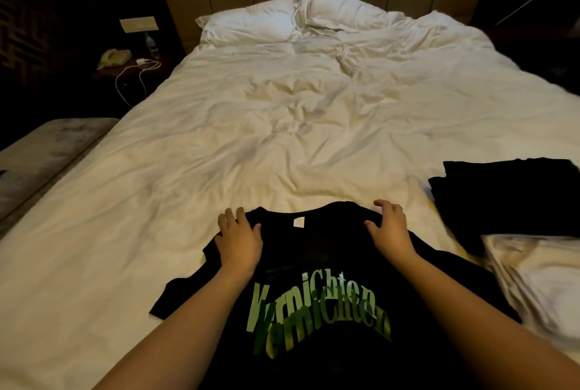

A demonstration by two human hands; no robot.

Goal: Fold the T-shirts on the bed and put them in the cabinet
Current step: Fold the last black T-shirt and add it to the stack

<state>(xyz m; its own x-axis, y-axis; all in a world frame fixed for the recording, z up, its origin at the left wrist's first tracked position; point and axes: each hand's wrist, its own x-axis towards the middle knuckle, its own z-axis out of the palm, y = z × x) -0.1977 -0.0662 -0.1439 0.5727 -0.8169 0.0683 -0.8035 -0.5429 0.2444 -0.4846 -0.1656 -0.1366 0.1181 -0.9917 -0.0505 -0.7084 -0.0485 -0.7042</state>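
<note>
Now both hands are down on the black T-shirt (314,264), which lies flat, print side up, at the near edge of the bed (282,138). The left hand (240,237) is open, fingers spread and fairly straight, palm pressing the shirt's left shoulder, fingertips reaching just past the collar edge onto the sheet. The right hand (389,228) is open too, though its fingers arch a little, tips touching the fabric at the right shoulder, thumb angled in toward the neck label. Neither hand pinches any cloth that I can see. Both forearms stretch forward over the shirt, crossing the sleeves on either side of the green lettering. Right of the shirt, a folded black pile (502,195) sits on the bed, and just nearer than that, a folded white pile (539,279).
</note>
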